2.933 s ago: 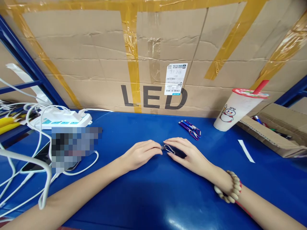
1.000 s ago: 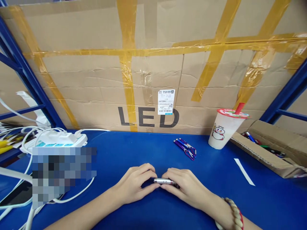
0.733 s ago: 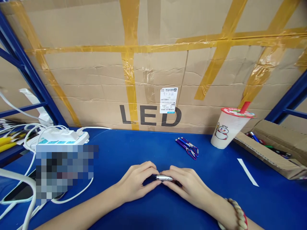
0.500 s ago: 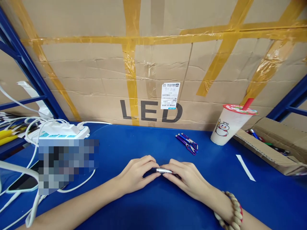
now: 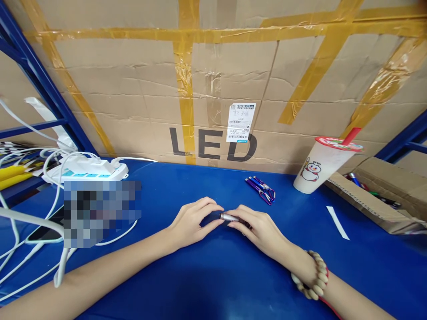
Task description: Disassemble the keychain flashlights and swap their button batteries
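Observation:
A small silver, pen-like cylinder [image 5: 229,217] lies level between my hands, just above the blue tabletop. My right hand [image 5: 258,224] is closed around its right part, which the fingers mostly cover. The thumb and fingertips of my left hand [image 5: 196,222] are at the cylinder's dark left end, curled in a pinch. Beyond my right hand, several purple and blue metal tubes with carabiner clips [image 5: 260,190] rest side by side on the table.
A milky drink cup [image 5: 313,166] with a red straw stands at the right, beside an open cardboard box [image 5: 370,204] of small items. Nearer lies a white strip [image 5: 337,223]. On the left are a power strip [image 5: 90,170], white cables and a phone [image 5: 48,229]. A large carton [image 5: 133,102] stands behind.
The whole view has tilted slightly downward. Around the silver cylinder, the fingers have shifted, and less of it shows outside my right hand.

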{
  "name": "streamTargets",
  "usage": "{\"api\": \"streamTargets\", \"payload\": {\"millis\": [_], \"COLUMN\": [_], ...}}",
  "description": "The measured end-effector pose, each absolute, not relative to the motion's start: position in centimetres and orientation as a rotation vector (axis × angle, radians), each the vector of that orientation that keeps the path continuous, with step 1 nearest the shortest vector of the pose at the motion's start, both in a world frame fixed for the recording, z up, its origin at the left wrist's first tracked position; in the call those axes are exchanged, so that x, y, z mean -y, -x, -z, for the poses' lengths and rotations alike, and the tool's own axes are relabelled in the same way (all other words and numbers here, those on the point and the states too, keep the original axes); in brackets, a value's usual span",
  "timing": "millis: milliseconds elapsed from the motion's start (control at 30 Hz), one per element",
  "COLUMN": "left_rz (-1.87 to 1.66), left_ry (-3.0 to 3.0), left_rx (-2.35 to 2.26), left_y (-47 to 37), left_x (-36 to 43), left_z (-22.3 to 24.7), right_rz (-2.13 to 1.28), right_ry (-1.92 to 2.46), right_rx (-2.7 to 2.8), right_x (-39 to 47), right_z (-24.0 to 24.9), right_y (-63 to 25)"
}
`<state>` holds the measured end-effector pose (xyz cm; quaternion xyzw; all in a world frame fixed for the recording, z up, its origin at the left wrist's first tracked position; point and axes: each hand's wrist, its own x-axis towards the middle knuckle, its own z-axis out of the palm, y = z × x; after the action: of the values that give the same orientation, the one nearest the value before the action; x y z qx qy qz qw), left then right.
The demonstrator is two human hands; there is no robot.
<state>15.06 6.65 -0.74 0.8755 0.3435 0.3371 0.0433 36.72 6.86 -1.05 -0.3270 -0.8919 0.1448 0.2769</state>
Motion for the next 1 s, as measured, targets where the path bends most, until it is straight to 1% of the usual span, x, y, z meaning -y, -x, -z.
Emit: {"api": "streamTargets", "payload": {"millis": [267,400,633,833,1000], "left_rz": [-0.943,-0.94,-0.9,-0.912,-0.923], "left_ry": [-2.329,-2.317,-2.318,-2.269,-2.249], "left_rx": [-1.157,-1.156,-1.149,-1.145,-1.147], "left_y": [-14.63,-14.5,-14.52,-14.49,-14.46], "left_x": [-6.88,-7.0,-6.74,-6.99,-7.07], "left_z": [0.68,0.7,0.34,0.28,0.28], "right_rz": [-0.409,-0.394,-0.561,-0.466,-0.482], "right_ry": [0.926,0.896,0.864,0.853,0.9], "right_rx": [2.374,2.378,2.297,2.185,2.182], "right_x": [-6.67,-6.63,-6.65,-6.86,-6.8], "right_z": [0.8,0.61,0.92,1.13,1.41], "right_y": [-36.56,-36.47,-36.5,-36.52,-36.61]}}
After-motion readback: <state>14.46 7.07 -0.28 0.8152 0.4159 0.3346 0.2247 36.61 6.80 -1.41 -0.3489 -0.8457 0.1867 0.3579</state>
